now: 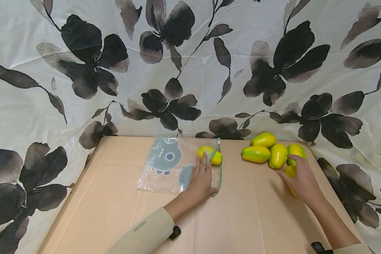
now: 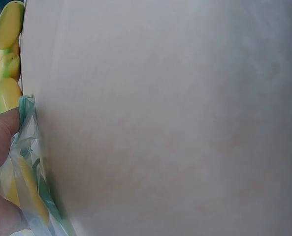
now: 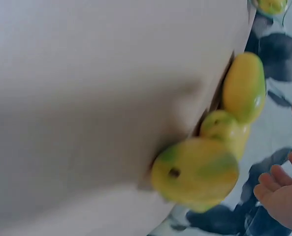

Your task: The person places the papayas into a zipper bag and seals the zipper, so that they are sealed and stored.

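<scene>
A clear zip bag (image 1: 149, 181) printed with blue cartoon creatures lies flat, its green-edged mouth toward the right. One yellow-green mango (image 1: 216, 158) is at that mouth, partly behind a loose green strip. My left hand (image 1: 198, 180) rests on the bag with straight, spread fingers; the thumb touches the zip edge in the left wrist view. Over on the right, my right hand (image 1: 301, 180) reaches over a group of mangoes (image 1: 277, 156), partly hiding the nearest one. In the right wrist view its fingers (image 3: 278, 179) are spread apart beside a mango (image 3: 195, 172), with a gap between.
The bag and mangoes are on a tan cardboard-like board (image 1: 114, 218). Behind it and at both sides hangs or lies a white cloth (image 1: 222, 116) with dark flowers. The grouped mangoes sit close to the board's back right corner.
</scene>
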Motion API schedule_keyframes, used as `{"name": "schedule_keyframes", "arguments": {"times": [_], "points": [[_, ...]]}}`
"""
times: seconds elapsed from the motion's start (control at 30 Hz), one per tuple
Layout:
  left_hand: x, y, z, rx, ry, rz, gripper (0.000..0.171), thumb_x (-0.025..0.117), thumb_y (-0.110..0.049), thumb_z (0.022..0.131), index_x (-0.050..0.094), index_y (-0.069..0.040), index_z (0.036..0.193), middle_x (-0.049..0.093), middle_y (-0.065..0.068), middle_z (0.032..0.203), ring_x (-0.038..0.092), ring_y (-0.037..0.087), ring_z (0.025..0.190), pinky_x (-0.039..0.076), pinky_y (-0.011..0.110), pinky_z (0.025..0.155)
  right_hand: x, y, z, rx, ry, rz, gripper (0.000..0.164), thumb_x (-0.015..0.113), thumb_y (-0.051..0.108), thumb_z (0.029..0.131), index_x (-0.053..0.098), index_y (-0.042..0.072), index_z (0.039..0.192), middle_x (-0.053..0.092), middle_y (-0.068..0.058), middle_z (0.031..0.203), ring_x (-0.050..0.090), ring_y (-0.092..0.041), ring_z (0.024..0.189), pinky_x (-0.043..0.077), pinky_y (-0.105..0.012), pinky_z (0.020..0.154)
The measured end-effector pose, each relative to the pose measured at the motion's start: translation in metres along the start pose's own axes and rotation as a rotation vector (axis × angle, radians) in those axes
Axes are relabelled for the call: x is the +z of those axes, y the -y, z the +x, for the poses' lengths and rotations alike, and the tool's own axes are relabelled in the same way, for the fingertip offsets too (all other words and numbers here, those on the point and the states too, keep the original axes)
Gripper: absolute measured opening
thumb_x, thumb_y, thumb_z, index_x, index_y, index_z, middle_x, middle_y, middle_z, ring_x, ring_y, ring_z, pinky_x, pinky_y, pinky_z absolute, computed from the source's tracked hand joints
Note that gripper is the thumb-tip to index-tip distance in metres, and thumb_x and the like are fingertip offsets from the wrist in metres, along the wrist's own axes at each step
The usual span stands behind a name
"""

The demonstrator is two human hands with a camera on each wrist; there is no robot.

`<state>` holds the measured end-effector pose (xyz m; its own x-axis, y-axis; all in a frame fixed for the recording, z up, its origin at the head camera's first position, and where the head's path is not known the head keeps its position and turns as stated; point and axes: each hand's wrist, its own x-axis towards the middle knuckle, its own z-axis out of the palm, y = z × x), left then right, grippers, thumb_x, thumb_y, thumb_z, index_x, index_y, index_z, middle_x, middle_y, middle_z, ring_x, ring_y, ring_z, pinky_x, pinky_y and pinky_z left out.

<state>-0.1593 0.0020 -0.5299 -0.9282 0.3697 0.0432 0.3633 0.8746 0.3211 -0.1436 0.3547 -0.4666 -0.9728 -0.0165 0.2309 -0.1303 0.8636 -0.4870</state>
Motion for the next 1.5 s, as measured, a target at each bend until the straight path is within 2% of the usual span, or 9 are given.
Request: {"name": "schedule_keyframes", "arguments": {"times": [0.1,0.33,0.53,0.6,0.67,0.9,1.1,1.33,1.5], "points": [[0.0,0.0,0.0,0.0,-0.003,-0.001,0.117,0.088,-0.047,0.078,0.024,0.005,0.161,-0.011,0.022,0.172,0.0,0.048,0.158,0.033,0.064,0.118,-0.005,-0.013,-0.002,0.073,0.019,-0.004,0.077,0.077,0.024,0.093,0.037,-0.017,0.144,0.037,-0.043,0.139,0.037,-0.06,0.127,0.036,-0.076,0.1],[-0.001,-0.001,-0.001,0.011,-0.012,0.002,0.115,0.088,-0.048,0.078,0.027,0.005,0.16,-0.01,0.023,0.172,0.002,0.049,0.158,0.034,0.065,0.117,-0.011,-0.04,-0.006,0.268,0.13,-0.059,0.104,0.071,0.044,0.095,0.017,-0.028,0.147,0.029,-0.054,0.138,0.034,-0.067,0.124,0.035,-0.078,0.102],[-0.003,-0.001,-0.002,0.004,-0.001,0.005,0.114,0.087,-0.048,0.079,0.027,0.005,0.16,-0.011,0.022,0.172,0.002,0.049,0.158,0.033,0.064,0.118,-0.011,-0.054,-0.01,0.38,0.33,-0.042,0.123,0.062,0.059,0.096,-0.006,-0.029,0.147,0.022,-0.059,0.138,0.035,-0.069,0.123,0.037,-0.076,0.103],[-0.003,-0.001,-0.003,-0.001,0.003,0.006,0.115,0.087,-0.048,0.079,0.026,0.004,0.16,-0.011,0.021,0.172,0.002,0.048,0.158,0.033,0.064,0.118,-0.01,-0.056,-0.012,0.415,0.394,-0.026,0.126,0.059,0.063,0.096,-0.012,-0.028,0.146,0.023,-0.059,0.137,0.038,-0.068,0.121,0.04,-0.074,0.101],[-0.002,-0.001,-0.003,-0.002,0.004,0.005,0.115,0.087,-0.048,0.079,0.026,0.004,0.161,-0.012,0.021,0.172,0.002,0.048,0.158,0.033,0.064,0.118,-0.008,-0.057,-0.014,0.434,0.423,-0.017,0.127,0.058,0.064,0.095,-0.014,-0.027,0.146,0.026,-0.058,0.135,0.042,-0.066,0.118,0.043,-0.071,0.096],[0.0,0.0,-0.002,-0.002,0.001,0.007,0.115,0.087,-0.049,0.078,0.026,0.004,0.16,-0.013,0.021,0.172,0.001,0.047,0.158,0.032,0.064,0.119,-0.002,-0.061,-0.02,0.385,0.371,-0.037,0.116,0.064,0.055,0.096,0.001,-0.029,0.145,0.04,-0.054,0.125,0.054,-0.059,0.103,0.049,-0.061,0.083],[-0.001,-0.001,-0.001,0.003,0.003,0.004,0.115,0.087,-0.05,0.078,0.026,0.004,0.161,-0.014,0.02,0.172,0.0,0.048,0.158,0.032,0.063,0.119,-0.002,-0.063,-0.022,0.332,0.326,-0.04,0.103,0.068,0.049,0.096,0.016,-0.027,0.142,0.049,-0.047,0.117,0.058,-0.051,0.094,0.049,-0.052,0.075],[0.0,0.0,0.0,0.005,-0.006,0.024,0.117,0.087,-0.051,0.077,0.026,0.004,0.161,-0.013,0.021,0.172,0.002,0.048,0.158,0.033,0.063,0.118,-0.006,-0.058,-0.022,0.267,0.296,0.0,0.104,0.07,0.045,0.096,0.011,-0.024,0.149,0.043,-0.046,0.127,0.053,-0.055,0.104,0.047,-0.06,0.083],[0.002,0.002,0.001,0.001,-0.003,0.011,0.118,0.087,-0.051,0.077,0.025,0.004,0.161,-0.014,0.02,0.172,0.0,0.047,0.159,0.031,0.063,0.119,-0.009,-0.049,-0.021,0.169,0.238,0.02,0.099,0.074,0.034,0.095,0.014,-0.021,0.151,0.043,-0.043,0.13,0.051,-0.052,0.105,0.045,-0.063,0.085]]}}
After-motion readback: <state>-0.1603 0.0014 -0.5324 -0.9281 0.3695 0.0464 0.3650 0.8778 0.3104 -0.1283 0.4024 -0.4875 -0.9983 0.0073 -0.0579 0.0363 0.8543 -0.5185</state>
